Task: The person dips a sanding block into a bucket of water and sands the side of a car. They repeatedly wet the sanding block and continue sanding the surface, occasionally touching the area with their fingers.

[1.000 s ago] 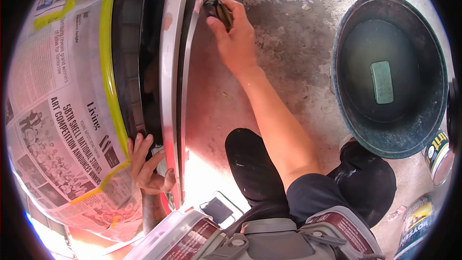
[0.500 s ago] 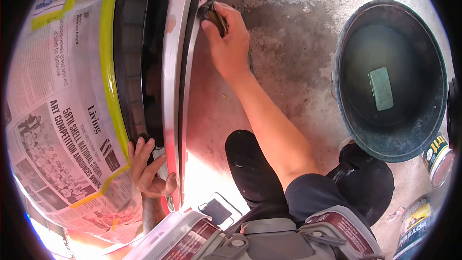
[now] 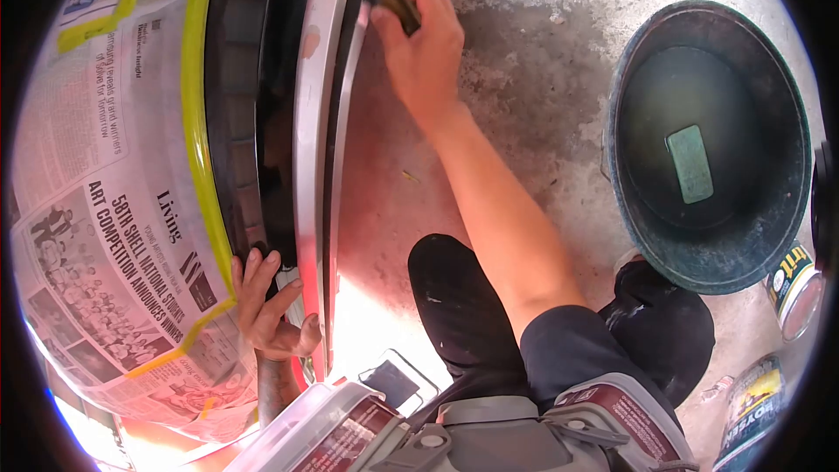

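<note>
My right hand [image 3: 428, 39] grips a dark folded piece of sandpaper [image 3: 395, 5] between thumb and fingers. It is pressed near the upper end of the pale, silvery edge [image 3: 351, 61] of a car body panel, slightly smeared by motion. Lower left, my left hand [image 3: 273, 310] rests with spread fingers on the car beside the black trim [image 3: 280, 122], holding nothing. Newspaper [image 3: 105, 236] bordered by yellow-green masking tape [image 3: 197, 87] covers the car part on the left. Patches of differing colour mark the silvery panel [image 3: 316, 105].
A dark oval bucket [image 3: 625, 183] of cloudy water stands on the concrete floor [image 3: 533, 122] at right, with a greenish rectangular block [image 3: 690, 164] inside. Paint cans [image 3: 797, 297] stand below it. A phone [image 3: 398, 385] lies near my bent knee [image 3: 450, 297].
My right hand has shifted a little up and to the right along the panel edge, with the sandpaper still in its grip. The left hand stays in place.
</note>
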`<state>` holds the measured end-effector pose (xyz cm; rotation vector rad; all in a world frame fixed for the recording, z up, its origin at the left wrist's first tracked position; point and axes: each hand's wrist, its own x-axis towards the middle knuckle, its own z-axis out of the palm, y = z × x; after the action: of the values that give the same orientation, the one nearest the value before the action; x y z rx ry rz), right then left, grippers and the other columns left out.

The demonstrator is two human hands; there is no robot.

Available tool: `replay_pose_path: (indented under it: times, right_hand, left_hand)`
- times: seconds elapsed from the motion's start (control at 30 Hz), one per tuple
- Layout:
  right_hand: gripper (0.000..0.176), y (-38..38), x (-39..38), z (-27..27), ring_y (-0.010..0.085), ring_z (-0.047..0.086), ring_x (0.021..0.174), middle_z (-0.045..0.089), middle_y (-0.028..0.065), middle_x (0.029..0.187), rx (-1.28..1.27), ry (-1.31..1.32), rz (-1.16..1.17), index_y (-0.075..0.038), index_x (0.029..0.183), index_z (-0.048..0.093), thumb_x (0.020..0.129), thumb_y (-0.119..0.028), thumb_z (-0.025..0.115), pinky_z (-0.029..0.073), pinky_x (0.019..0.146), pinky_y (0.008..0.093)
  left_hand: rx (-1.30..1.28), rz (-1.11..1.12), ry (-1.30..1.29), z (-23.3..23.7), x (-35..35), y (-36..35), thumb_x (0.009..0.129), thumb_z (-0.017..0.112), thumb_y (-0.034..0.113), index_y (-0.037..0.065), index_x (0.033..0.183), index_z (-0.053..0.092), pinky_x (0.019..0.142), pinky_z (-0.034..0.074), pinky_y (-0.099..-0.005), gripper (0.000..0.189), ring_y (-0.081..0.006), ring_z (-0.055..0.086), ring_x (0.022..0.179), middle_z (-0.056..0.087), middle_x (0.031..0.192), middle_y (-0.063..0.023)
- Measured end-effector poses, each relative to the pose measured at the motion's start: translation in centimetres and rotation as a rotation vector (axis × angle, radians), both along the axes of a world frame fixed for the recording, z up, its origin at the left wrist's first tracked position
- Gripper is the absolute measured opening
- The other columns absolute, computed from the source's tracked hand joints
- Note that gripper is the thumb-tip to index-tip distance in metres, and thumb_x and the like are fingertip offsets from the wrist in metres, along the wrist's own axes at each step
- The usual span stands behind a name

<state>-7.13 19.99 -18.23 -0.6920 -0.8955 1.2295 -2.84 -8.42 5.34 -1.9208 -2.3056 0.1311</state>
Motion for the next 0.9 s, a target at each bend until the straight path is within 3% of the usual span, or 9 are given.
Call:
replay_pose_path:
  times: [0.1,0.3,0.4,0.5,0.6,0.7,0.9]
  right_hand:
    - [0.035,2.4,0.1,0.2,0.0321,0.067,0.109,0.067,0.0177,0.118,-0.039,-0.031,0.074,0.0,0.117,0.067,0.083,-0.004,0.076,0.053,0.094,0.0383]
    - [0.034,-2.1,1.1,0.3,0.0345,0.067,0.108,0.068,0.0185,0.115,-0.059,-0.027,0.084,-0.001,0.116,0.068,0.084,-0.005,0.076,0.054,0.092,0.0397]
    - [0.035,1.0,0.2,-0.5,0.036,0.066,0.109,0.067,0.0188,0.118,0.11,-0.126,-0.047,-0.001,0.117,0.068,0.083,-0.005,0.076,0.054,0.093,0.0403]
    - [0.037,2.7,0.0,-0.5,0.0387,0.062,0.109,0.065,0.016,0.122,0.061,-0.121,0.027,-0.004,0.116,0.067,0.079,-0.003,0.075,0.049,0.094,0.0448]
    - [0.038,-0.2,1.3,-0.4,0.0364,0.065,0.111,0.067,0.0182,0.12,0.115,-0.211,0.012,-0.001,0.118,0.068,0.081,-0.003,0.076,0.052,0.095,0.0416]
    - [0.037,-1.9,1.6,-0.3,0.0372,0.064,0.111,0.067,0.0177,0.122,0.122,-0.186,0.035,-0.003,0.119,0.068,0.082,-0.002,0.074,0.052,0.095,0.0437]
    - [0.045,2.3,0.7,-0.6,0.0332,0.058,0.118,0.066,0.0079,0.125,0.177,-0.332,-0.042,-0.013,0.122,0.068,0.078,-0.003,0.073,0.042,0.101,0.0464]
  left_hand:
    - [0.004,0.014,-0.008,0.0,0.1,0.0,0.087,0.068,0.043,0.007,0.098,0.074,0.119,0.026,-0.0584,0.038,-0.0411,0.054,0.135,0.066,0.132,-0.0209]
    - [-0.011,0.009,0.004,0.1,0.0,0.0,0.086,0.068,0.044,0.007,0.098,0.074,0.119,0.027,-0.0586,0.039,-0.0416,0.055,0.134,0.066,0.131,-0.0214]
    - [-0.002,0.007,0.005,0.0,0.0,0.0,0.086,0.068,0.044,0.007,0.098,0.074,0.119,0.027,-0.0585,0.039,-0.0414,0.055,0.134,0.067,0.131,-0.0215]
    - [0.002,0.014,0.004,0.0,0.1,0.0,0.086,0.068,0.044,0.007,0.098,0.074,0.119,0.027,-0.0584,0.039,-0.0414,0.055,0.134,0.066,0.131,-0.0215]
    - [0.007,-0.002,0.001,0.0,0.0,0.0,0.086,0.068,0.043,0.007,0.098,0.074,0.119,0.028,-0.0587,0.038,-0.0417,0.055,0.134,0.066,0.131,-0.0216]
    - [0.012,0.008,0.001,0.0,0.0,0.0,0.086,0.067,0.043,0.008,0.097,0.074,0.119,0.028,-0.0585,0.038,-0.0417,0.056,0.133,0.067,0.13,-0.0217]
    - [0.017,0.007,0.002,-0.1,0.0,0.0,0.086,0.067,0.043,0.007,0.098,0.074,0.119,0.027,-0.0584,0.038,-0.0415,0.056,0.133,0.067,0.129,-0.0218]
